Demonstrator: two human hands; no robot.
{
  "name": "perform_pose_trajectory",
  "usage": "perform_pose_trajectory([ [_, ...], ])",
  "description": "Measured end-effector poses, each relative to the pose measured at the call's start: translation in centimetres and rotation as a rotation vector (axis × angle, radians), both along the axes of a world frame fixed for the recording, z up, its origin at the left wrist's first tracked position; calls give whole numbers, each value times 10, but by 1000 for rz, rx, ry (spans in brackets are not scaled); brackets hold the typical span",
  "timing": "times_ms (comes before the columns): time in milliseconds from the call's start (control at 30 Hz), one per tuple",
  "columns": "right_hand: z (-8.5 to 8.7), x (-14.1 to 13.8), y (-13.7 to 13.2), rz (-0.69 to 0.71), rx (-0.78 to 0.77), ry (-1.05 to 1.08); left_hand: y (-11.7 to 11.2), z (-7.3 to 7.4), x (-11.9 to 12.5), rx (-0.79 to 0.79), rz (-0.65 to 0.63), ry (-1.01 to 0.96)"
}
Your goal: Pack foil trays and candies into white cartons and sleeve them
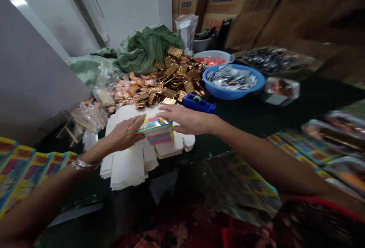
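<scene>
A small folded box (156, 131) with bright printed panels sits on a stack of flat white card blanks (128, 162). My left hand (125, 132) lies against its left side, fingers flat and pressing in. My right hand (185, 119) comes from the right, with its fingers reaching over the box's top edge. The box is held between both hands. A bracelet circles my left wrist. The blue tape dispenser (199, 103) lies just beyond my right hand.
Gold sachets (171, 77) and orange packets (128, 88) lie heaped behind the blanks. Beyond them are a blue basin of silver sachets (234, 82), a green sack (145, 50) and stacked cartons (228, 1). Printed sheets (28, 172) lie at the left.
</scene>
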State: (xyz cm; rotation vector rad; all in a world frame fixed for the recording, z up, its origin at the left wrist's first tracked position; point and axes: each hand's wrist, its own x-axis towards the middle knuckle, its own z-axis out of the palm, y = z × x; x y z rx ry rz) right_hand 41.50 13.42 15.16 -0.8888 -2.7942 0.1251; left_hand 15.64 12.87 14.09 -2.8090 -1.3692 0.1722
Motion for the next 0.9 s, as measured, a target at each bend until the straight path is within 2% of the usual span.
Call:
perform_pose_trajectory([
  [100, 12, 19, -5, -152, 138, -202, -7, 2, 5, -14, 39, 73],
  [200, 27, 8, -5, -229, 115, -366, -15, 11, 10, -26, 92, 131],
  [267, 37, -3, 1, -282, -39, -369, -19, 15, 13, -27, 114, 142],
  [367, 45, -14, 13, -405, -416, -241, -22, 14, 16, -23, 126, 130],
  [433, 42, -15, 16, -471, -538, -152, -21, 11, 15, -16, 117, 121],
  [467, 39, -14, 16, -488, -500, -122, -20, 9, 14, -14, 108, 119],
  [567, 26, -10, 13, -505, -217, -94, -18, 6, 13, -12, 100, 111],
  [633, 19, -7, 9, -531, -121, -41, -17, 6, 12, -24, 121, 85],
  [700, 15, -3, 3, -532, -211, 114, -18, 6, 11, -40, 145, 46],
  [800, 6, 5, -8, -443, -469, 448, -17, 5, 9, -48, 181, -18],
  [833, 1, 9, -12, -418, -488, 535, -16, 5, 9, -49, 185, -30],
  [900, -9, 17, -18, -392, -383, 618, -14, 3, 9, -61, 168, -36],
])
